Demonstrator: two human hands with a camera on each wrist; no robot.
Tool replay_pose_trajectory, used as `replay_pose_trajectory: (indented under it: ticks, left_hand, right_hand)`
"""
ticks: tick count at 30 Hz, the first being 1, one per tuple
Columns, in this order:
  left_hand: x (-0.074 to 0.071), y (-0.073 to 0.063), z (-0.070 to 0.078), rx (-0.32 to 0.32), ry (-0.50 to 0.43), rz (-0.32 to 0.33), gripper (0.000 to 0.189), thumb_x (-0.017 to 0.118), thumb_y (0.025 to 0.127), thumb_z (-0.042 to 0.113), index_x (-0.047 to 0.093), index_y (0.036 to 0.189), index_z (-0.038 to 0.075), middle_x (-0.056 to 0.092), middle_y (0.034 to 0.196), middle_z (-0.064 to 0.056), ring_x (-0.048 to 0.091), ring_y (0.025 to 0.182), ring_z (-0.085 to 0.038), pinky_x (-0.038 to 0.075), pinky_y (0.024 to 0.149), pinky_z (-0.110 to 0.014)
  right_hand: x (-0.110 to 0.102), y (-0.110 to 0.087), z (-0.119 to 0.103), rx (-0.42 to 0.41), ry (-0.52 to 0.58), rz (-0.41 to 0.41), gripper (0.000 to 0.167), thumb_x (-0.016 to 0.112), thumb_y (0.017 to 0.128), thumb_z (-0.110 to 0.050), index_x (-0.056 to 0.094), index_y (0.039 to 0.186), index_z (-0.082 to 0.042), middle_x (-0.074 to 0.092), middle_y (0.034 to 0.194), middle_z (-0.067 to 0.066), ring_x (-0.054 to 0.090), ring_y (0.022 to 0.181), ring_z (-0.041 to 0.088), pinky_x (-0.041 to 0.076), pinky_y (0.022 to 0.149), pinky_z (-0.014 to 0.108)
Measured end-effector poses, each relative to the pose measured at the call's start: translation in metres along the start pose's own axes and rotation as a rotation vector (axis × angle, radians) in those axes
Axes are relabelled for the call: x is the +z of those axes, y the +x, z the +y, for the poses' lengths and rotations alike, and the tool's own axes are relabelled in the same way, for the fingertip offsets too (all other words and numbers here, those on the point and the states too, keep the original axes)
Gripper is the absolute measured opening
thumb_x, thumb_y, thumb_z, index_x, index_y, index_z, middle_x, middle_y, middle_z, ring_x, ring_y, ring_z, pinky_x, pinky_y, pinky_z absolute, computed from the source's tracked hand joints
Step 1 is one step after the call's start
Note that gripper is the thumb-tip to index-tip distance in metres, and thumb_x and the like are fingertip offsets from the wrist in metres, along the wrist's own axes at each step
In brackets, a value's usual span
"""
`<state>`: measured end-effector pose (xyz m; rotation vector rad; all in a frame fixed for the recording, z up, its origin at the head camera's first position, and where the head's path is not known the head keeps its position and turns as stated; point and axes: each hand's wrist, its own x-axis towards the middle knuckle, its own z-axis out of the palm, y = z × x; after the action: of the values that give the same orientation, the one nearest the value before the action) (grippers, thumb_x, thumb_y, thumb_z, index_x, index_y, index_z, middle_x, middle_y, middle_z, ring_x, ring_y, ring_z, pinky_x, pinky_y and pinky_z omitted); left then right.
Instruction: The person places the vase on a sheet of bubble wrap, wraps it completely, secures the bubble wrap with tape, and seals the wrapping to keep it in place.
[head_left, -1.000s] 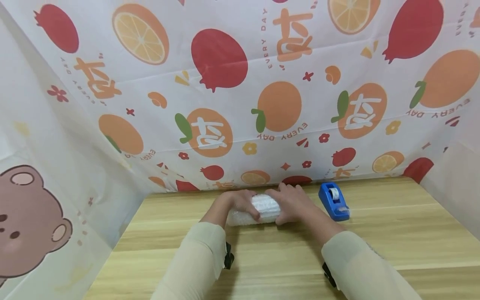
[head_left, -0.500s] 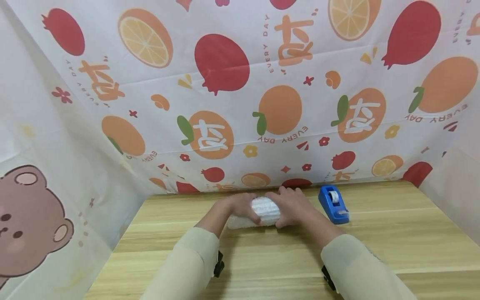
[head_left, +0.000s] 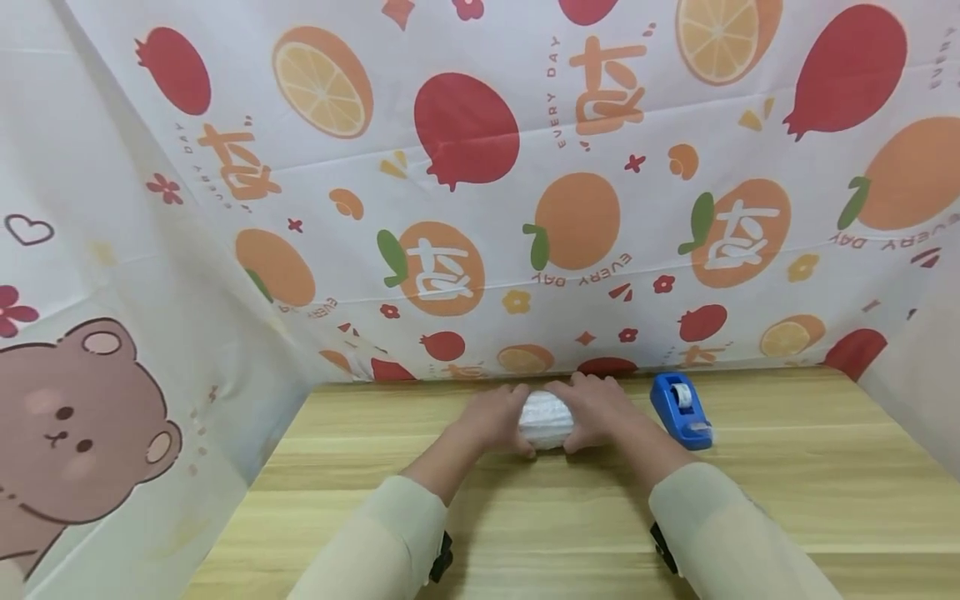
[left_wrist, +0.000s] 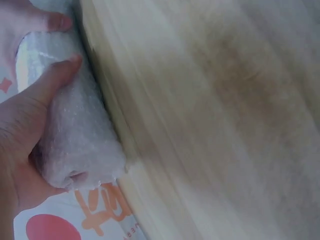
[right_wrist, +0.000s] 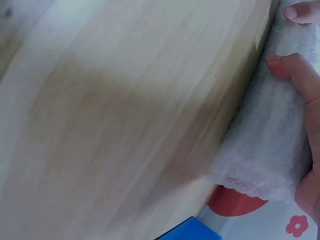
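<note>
A roll of clear bubble wrap point(head_left: 546, 421) lies crosswise near the back of the wooden table, below the fruit-print cloth. My left hand point(head_left: 497, 419) grips its left part, with the thumb on the near side and the fingers over the far side. On the right part my right hand point(head_left: 598, 410) holds it the same way. The left wrist view shows the rolled end of the bubble wrap point(left_wrist: 82, 130) beyond the left hand point(left_wrist: 30, 117). In the right wrist view the other end sticks out past the right hand point(right_wrist: 311, 102). Whatever the wrap may contain is hidden.
A blue tape dispenser point(head_left: 681, 411) with a roll of tape stands just right of my right hand. The fruit-print cloth point(head_left: 480, 208) hangs along the table's back edge. Bare wooden tabletop point(head_left: 555, 517) lies in front of the hands.
My left hand has turned and shifted slightly on the roll, now hiding its left end in the head view. The right hand keeps its hold. The head view has swung slightly left.
</note>
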<state>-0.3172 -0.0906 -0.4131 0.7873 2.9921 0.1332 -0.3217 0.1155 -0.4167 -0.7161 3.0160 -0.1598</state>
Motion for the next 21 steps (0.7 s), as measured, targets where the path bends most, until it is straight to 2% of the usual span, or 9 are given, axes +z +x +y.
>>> replay_pose_trajectory:
  ticks: [5,9,13,21]
  left_hand:
    - [0.004,-0.003,0.003,0.002,0.05,0.062,0.093,0.089,0.061,0.052,0.045,0.136,0.017,0.06,0.114,-0.007,0.059,0.103,-0.027,0.046,0.087,-0.046]
    - [0.006,-0.006,0.007,0.003,0.109,0.08,0.093,0.089,0.06,0.054,0.046,0.135,0.017,0.061,0.113,-0.008,0.06,0.104,-0.029,0.047,0.087,-0.047]
    - [0.006,-0.009,0.011,-0.006,0.12,0.074,0.094,0.09,0.059,0.054,0.046,0.134,0.018,0.061,0.112,-0.007,0.061,0.103,-0.028,0.047,0.086,-0.047]
    - [0.002,-0.018,0.017,0.005,0.073,0.041,0.092,0.09,0.061,0.051,0.045,0.134,0.018,0.06,0.115,-0.007,0.059,0.103,-0.025,0.044,0.089,-0.048]
  right_hand:
    - [-0.006,0.0,-0.003,0.017,0.038,-0.043,0.089,0.088,0.059,-0.051,0.049,0.137,-0.034,0.057,0.111,0.001,0.051,0.094,0.021,0.046,0.085,0.046]
    - [-0.008,-0.003,-0.005,0.026,0.069,-0.083,0.09,0.088,0.06,-0.051,0.048,0.139,-0.032,0.058,0.113,0.003,0.052,0.094,0.022,0.048,0.084,0.046]
    - [-0.008,-0.007,-0.006,0.031,0.095,-0.103,0.092,0.089,0.059,-0.051,0.047,0.139,-0.032,0.058,0.113,0.002,0.053,0.094,0.022,0.048,0.084,0.047]
    - [-0.011,-0.015,-0.008,0.049,0.145,-0.145,0.093,0.089,0.058,-0.05,0.048,0.139,-0.03,0.059,0.114,0.0,0.053,0.095,0.022,0.047,0.086,0.047]
